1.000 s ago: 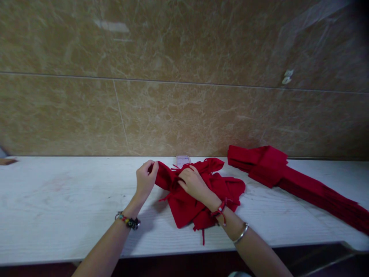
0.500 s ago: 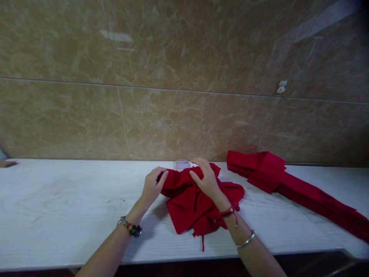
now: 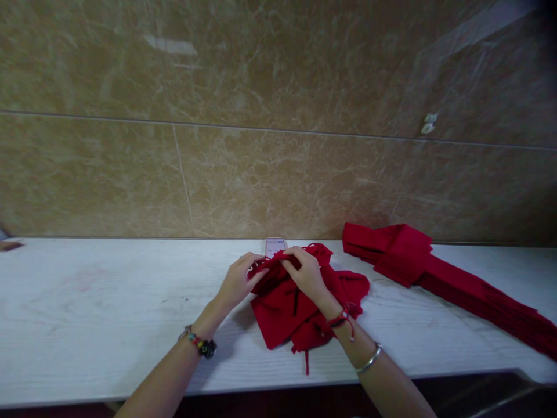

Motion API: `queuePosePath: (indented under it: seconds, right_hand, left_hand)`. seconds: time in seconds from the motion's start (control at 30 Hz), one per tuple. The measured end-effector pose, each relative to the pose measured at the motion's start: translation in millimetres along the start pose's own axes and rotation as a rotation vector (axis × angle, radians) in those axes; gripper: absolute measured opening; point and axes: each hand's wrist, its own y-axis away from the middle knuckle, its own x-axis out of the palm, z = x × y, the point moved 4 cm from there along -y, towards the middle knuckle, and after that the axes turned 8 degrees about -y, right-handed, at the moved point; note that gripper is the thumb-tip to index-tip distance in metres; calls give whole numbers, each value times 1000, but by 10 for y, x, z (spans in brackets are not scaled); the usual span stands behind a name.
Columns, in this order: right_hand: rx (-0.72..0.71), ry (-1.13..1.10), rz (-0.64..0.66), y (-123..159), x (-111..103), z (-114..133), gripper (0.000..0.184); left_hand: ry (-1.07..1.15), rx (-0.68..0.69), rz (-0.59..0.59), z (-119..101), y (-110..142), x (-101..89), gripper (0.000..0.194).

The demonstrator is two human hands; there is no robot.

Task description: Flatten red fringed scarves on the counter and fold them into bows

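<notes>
A loose heap of red cloth pieces (image 3: 278,322) lies in front of me, and a thin red cord hangs from its near side; some look like small drawstring pouches. At the heap's far left, my left hand (image 3: 241,278) is closed, pinching the raised edge of one red cloth piece (image 3: 270,268) between thumb and fingers. My right hand (image 3: 307,276) grips the same edge a little farther right, its thumb below and fingers on top. Creases and the fingers hide part of this piece. A phone (image 3: 275,246) with a lit screen lies just behind it.
Long stacks of folded red cloth (image 3: 470,296) run along the right side of the white table (image 3: 108,307). A brown marbled tile wall (image 3: 261,174) rises behind. One small brown object (image 3: 9,246) sits at the far left. The table's front edge is near my forearms.
My right hand has come down and left from above the heap and closed on the cloth edge. My left hand has shifted slightly right, and the edge is now lifted between both.
</notes>
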Motion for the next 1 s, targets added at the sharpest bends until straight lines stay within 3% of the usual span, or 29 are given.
queuePosePath:
  seconds: [0.07, 0.13, 0.23, 0.37, 0.47, 0.53, 0.63, 0.8, 0.87, 1.0]
  right_hand:
    - [20, 45, -93, -10, -62, -31, 5]
    - [-10, 48, -105, -20, -96, -32, 10]
    - [-79, -70, 52, -23, -74, 4, 20]
    - [-52, -130, 241, -1, -14, 21, 37]
    - [-60, -55, 281, -3, -11, 3, 20]
    - [-74, -24, 246, -20, -52, -13, 8]
    - [-83, -67, 146, -49, -151, -20, 4]
    - [-99, -167, 18, -56, -257, -15, 3]
    - [-113, -132, -52, -49, -289, -17, 4]
    - [-110, 9, -230, -35, -372, -18, 7]
  left_hand:
    - [7, -35, 13, 48, -3, 41, 13]
    - [28, -69, 8, 87, -1, 66, 16]
    - [55, -85, 19, 100, 5, 86, 18]
    - [40, -17, 26, 49, 10, 71, 18]
    - [4, 23, 17, 42, 7, 46, 17]
    - [-31, 31, 20, 65, 4, 42, 15]
    - [-108, 10, 60, 125, 13, 79, 11]
    - [-92, -157, 99, 257, 28, 158, 19]
    - [18, -267, 49, 330, 7, 131, 19]
    - [241, -466, -166, 487, -50, -77, 21]
